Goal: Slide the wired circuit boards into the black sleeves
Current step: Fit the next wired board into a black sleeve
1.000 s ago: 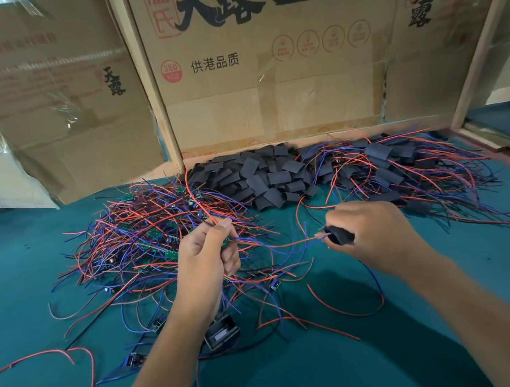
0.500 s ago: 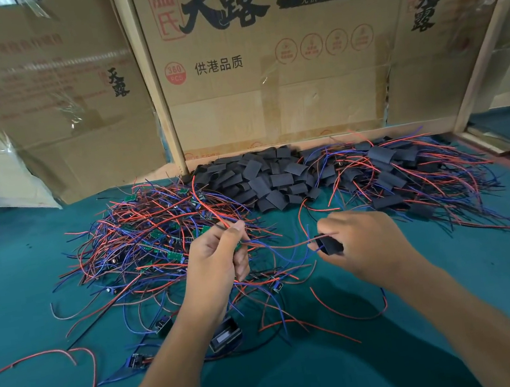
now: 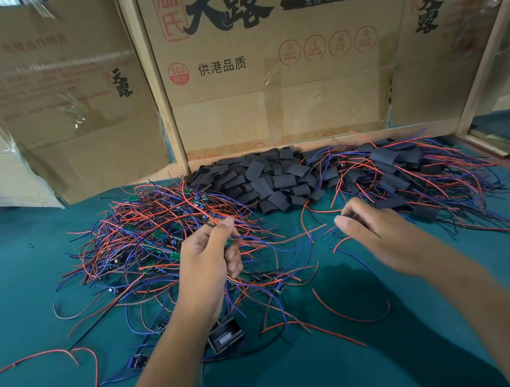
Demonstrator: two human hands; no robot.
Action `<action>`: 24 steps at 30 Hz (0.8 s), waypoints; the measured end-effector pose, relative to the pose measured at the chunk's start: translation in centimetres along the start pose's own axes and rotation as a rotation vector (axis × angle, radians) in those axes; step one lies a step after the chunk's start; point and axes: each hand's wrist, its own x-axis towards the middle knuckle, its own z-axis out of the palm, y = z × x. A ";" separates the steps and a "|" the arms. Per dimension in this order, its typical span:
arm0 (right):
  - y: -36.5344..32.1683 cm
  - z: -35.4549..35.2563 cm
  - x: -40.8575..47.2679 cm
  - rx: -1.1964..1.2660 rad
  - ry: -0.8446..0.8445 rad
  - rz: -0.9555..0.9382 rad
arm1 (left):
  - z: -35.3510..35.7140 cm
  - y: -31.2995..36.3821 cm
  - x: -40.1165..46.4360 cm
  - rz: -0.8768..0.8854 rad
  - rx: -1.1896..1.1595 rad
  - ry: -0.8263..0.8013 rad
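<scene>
My left hand [image 3: 207,260] grips a small green circuit board [image 3: 229,243] by its edge, its red and blue wires trailing to the right over the green table [image 3: 18,286]. My right hand [image 3: 374,230], blurred, has its thumb and fingers curled together on a black sleeve [image 3: 353,218] that is mostly hidden. A gap separates the wire ends from that hand. Loose black sleeves [image 3: 265,182] are heaped at the back centre. Bare wired boards [image 3: 149,232] lie tangled at the left, and sleeved ones [image 3: 405,174] at the right.
Cardboard boxes [image 3: 265,79] and a wooden post [image 3: 152,77] wall off the back of the table. A small black part [image 3: 226,336] lies by my left forearm. Stray red wires [image 3: 58,355] curl at the near left and under my right wrist [image 3: 352,316].
My right hand has pulled to the right, away from the wire ends it was meeting, and the sleeve is less visible. My left hand keeps its hold on the board.
</scene>
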 end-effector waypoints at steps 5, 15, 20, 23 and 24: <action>0.7 -0.6 0.3 -0.048 -0.099 -0.073 | -0.3 0.1 0.1 -0.001 -0.004 0.009; -0.4 0.7 0.3 -0.200 0.270 -0.318 | -0.2 0.2 0.0 -0.005 -0.007 0.005; -0.7 1.2 0.4 -0.255 0.361 -0.393 | 0.0 0.2 0.0 -0.008 0.001 0.012; -1.1 1.4 0.3 -0.271 0.368 -0.409 | 0.0 0.2 -0.1 -0.010 0.001 0.015; -1.3 1.4 0.3 -0.273 0.364 -0.409 | 0.0 0.3 -0.1 -0.011 0.004 0.015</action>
